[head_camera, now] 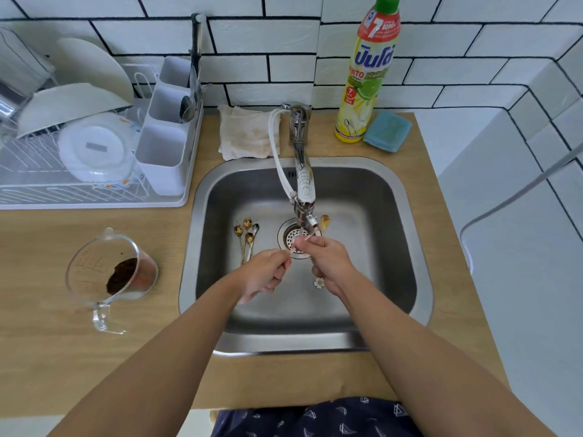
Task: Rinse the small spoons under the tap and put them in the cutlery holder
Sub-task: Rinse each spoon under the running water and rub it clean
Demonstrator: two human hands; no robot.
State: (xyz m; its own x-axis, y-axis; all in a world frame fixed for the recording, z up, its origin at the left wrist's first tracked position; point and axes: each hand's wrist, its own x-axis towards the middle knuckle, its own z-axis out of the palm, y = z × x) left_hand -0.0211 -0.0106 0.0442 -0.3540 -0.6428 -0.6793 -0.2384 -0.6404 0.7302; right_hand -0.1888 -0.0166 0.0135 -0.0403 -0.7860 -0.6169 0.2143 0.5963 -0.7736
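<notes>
Steel sink under tap: right hand and left hand, fingers curled, pinch one gold spoon with daisy charm; four gold spoons lie beside drain.

Two bare forearms, no sleeves in view; left hand and right hand bare, no rings, watch or gloves showing; dark navy garment at bottom edge, printed with small white sailboat outlines.
</notes>
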